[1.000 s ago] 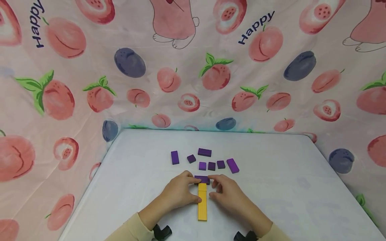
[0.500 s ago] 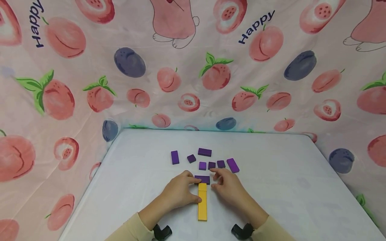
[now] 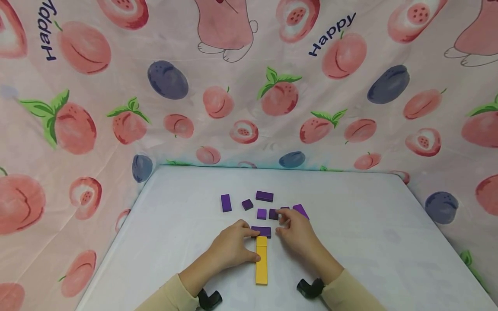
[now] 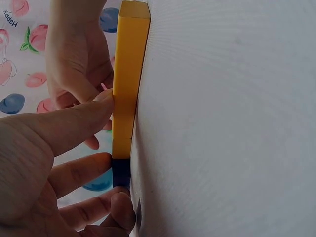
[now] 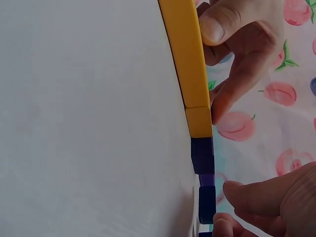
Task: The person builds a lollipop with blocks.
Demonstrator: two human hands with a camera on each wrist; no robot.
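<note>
Just left of right grip (image 3: 296, 229): dark purple cube (image 3: 273, 214).

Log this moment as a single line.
left hand: thumb touching long yellow block, finger on purple bar | right hand: at dark purple cube, contact unclear | other purple blocks: on white table

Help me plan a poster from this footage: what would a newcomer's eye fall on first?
Probably the pink fruit-printed cloth, which fills the background behind the white table. Next, the bright yellow bar at the near middle, two pieces end to end, with a purple block set crosswise at its far end. Beyond that, loose purple blocks lie scattered.
</note>
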